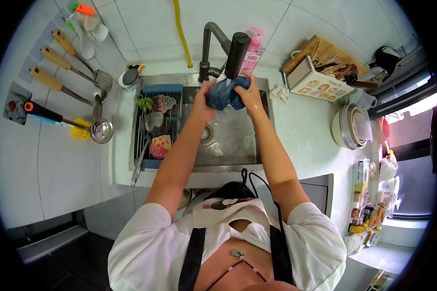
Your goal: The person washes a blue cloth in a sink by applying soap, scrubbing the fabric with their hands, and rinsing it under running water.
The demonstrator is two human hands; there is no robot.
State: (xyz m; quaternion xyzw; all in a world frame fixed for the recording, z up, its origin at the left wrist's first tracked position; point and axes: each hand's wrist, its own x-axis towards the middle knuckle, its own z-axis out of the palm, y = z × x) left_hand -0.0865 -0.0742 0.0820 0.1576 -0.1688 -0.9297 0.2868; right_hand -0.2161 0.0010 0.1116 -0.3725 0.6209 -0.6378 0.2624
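Observation:
A bunched dark blue cloth [222, 95] is gripped between my two hands above the metal sink [233, 140]. My left hand [204, 103] closes on its left side, and my right hand [250, 93] has its fingers wrapped on the right side. Directly over the cloth hangs the dark head of the faucet [238, 56], with what looks like a thin stream of water falling onto the fabric. Some of my fingertips are hidden behind the cloth.
A blue drying rack [162, 89] with green leaves, a ladle and a pink-patterned item sits in the sink's left side. Behind stands a pink pump bottle [252, 53]. A utensil holder [320, 80] and stacked bowls [349, 128] are at right; ladles and spatulas [58, 87] hang at left.

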